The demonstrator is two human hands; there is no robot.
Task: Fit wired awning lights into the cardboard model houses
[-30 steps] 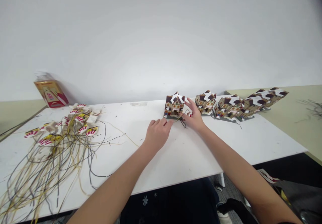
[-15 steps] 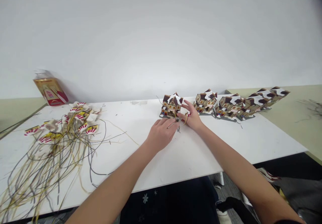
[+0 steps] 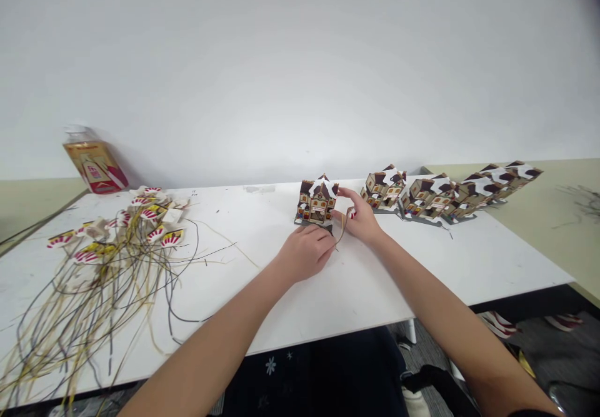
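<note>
A miniature house (image 3: 319,202) with a snowy brown roof stands upright near the middle of the white table. My left hand (image 3: 309,253) is closed at the front edge of its grey base, fingers curled, tips partly hidden. At the house's right side is my right hand (image 3: 362,218), with its index finger and thumb against the wall. A small red-and-white striped awning (image 3: 351,212) is tucked in that hand's curled fingers. From it a yellow wire (image 3: 343,229) loops down toward the base; where the wire's end goes is hidden by my left hand.
Several similar houses (image 3: 429,198) stand in a row at the right. More striped awnings with long tangled yellow and black wires (image 3: 107,298) spread over the left of the table (image 3: 375,298). A bottle (image 3: 96,164) stands at the back left, before the wall.
The house has turned to face me more squarely, and its grey base shows more. My left hand has moved slightly down at its front. My right hand stays at its side with the awning.
</note>
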